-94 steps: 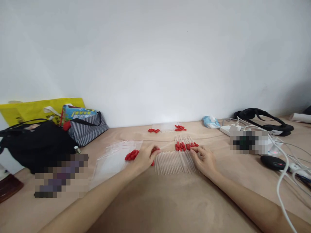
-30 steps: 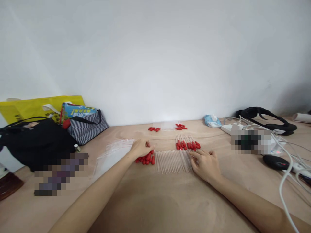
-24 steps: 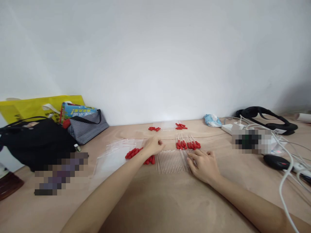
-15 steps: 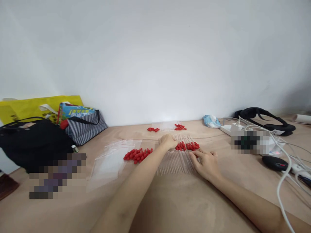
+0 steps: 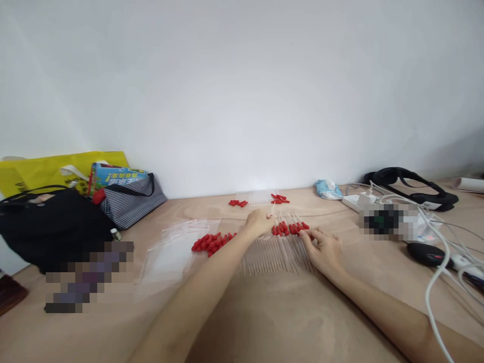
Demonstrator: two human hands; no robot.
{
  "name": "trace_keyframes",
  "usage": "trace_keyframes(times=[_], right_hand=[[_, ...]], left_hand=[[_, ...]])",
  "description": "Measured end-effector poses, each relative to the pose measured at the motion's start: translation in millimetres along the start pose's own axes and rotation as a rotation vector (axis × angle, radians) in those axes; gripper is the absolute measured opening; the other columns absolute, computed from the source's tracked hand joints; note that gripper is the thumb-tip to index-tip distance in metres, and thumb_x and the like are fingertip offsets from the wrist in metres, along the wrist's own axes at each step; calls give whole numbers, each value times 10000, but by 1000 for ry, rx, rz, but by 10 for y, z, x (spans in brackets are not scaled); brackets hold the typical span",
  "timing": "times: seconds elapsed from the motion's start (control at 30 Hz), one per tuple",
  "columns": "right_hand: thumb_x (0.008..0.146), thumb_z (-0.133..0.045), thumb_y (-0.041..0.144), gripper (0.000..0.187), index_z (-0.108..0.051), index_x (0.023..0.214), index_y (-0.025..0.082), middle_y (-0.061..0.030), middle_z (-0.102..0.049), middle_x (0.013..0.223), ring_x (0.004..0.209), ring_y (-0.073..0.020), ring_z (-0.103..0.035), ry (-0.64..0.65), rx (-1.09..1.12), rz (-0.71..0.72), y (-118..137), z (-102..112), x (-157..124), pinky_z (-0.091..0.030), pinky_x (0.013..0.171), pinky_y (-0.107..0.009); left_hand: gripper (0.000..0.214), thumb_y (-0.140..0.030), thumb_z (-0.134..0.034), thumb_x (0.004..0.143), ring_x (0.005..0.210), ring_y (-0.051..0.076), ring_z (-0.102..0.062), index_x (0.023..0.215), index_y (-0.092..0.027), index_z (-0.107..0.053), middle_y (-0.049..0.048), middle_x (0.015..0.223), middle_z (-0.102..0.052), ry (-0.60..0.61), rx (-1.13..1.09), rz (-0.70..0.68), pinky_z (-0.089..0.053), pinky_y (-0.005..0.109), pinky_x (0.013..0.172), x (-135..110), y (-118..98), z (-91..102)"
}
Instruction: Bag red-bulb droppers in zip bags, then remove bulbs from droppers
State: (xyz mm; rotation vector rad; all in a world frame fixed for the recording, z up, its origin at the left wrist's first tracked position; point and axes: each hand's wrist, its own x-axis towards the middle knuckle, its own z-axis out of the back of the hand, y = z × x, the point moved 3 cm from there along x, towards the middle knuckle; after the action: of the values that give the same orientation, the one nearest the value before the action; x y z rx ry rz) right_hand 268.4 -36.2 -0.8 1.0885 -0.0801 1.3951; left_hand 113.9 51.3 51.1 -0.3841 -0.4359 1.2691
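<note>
My left hand [image 5: 260, 222] is closed, fingertips pinched on a thin clear dropper that points away from me, with a speck of red at the fingers. Beside it lies a row of droppers with red rubber bulbs [image 5: 280, 228], their clear stems facing the wall. My right hand [image 5: 325, 251] has thumb and forefinger bent together at the rightmost red bulb of that row. Nearer me, a row of thin clear tubes [image 5: 270, 257] lies side by side. A pile of loose red bulbs [image 5: 212, 244] sits left of my left forearm, which partly covers it.
Clear plastic bags [image 5: 170, 252] lie at the left. Small red pieces [image 5: 280, 198] and another clear bag rest near the wall. Black and striped bags [image 5: 128, 199] stand far left. Cables [image 5: 431, 287], a black mouse [image 5: 427, 253] and a black headset [image 5: 412, 189] are at the right.
My right hand has moved slightly away from me, from the clear tubes to the red bulbs. A thin clear stem now shows beyond my left fingers.
</note>
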Motion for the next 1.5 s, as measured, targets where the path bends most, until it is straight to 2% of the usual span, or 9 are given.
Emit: trace_keyframes(times=[0.13,0.2,0.3,0.4,0.6,0.7,0.83,1.13,1.5], right_hand=[[818,-420,386,290,-634,759,198,-29,-573,666,639,-156,-517,80,217,133,20,-59,-4,-363,631,-288],[822,-431,365,258,-615,867,189,-53,-585,754,713,-167,-529,104,280,216,76,-55,-20,-390,643,-289],[803,-479,355,314,-547,1053,177,-91,-580,925,868,-198,-521,109,219,380,242,-3,-79,-382,747,-344],[790,-515,361,332,-542,1082,205,-85,-577,997,941,-210,-496,173,122,571,466,24,-184,-313,840,-406],[806,-522,293,199,-598,986,251,6,-635,771,841,-164,-503,131,68,768,721,-69,-346,-156,939,-459],[824,-483,239,159,-620,905,246,23,-599,639,756,-140,-492,118,79,796,735,-118,-370,-170,924,-442],[824,-462,222,156,-618,837,233,28,-573,615,712,-127,-475,157,116,797,737,-115,-383,-191,905,-426],[817,-451,215,171,-611,759,228,41,-542,546,681,-123,-456,160,117,833,752,-5,-401,-199,879,-411],[826,-419,206,201,-597,735,218,40,-511,512,641,-120,-427,170,116,842,758,36,-426,-210,850,-394]], left_hand=[[101,-255,-462,779,670,140,-557,790,-173,-520,2,733,-602,-36,7,-179,-415,244,614,-506,298,283],[98,-259,-458,798,647,130,-546,772,-176,-503,-4,719,-587,-92,16,-317,-421,244,604,-806,496,372],[74,-216,-462,808,666,123,-563,757,-178,-502,0,726,-593,-185,13,-513,-445,243,622,-1156,736,392],[50,-189,-478,806,690,126,-573,764,-178,-503,11,745,-609,-314,12,-633,-459,248,642,-1314,807,335],[91,-167,-489,806,683,130,-560,715,-175,-496,15,706,-608,-354,26,-762,-462,263,656,-1342,648,214],[44,-190,-496,810,724,141,-563,787,-175,-530,26,738,-618,-365,27,-785,-464,278,687,-1346,621,218],[182,-289,-520,816,881,178,-554,960,-188,-565,49,915,-648,-359,94,-830,-430,331,795,-1348,612,225],[162,-228,-492,832,700,144,-530,713,-183,-592,5,697,-647,-339,142,-890,-365,313,700,-1421,567,223],[217,-193,-437,855,669,132,-504,675,-166,-556,6,644,-610,-311,169,-922,-346,300,675,-1449,549,229]])
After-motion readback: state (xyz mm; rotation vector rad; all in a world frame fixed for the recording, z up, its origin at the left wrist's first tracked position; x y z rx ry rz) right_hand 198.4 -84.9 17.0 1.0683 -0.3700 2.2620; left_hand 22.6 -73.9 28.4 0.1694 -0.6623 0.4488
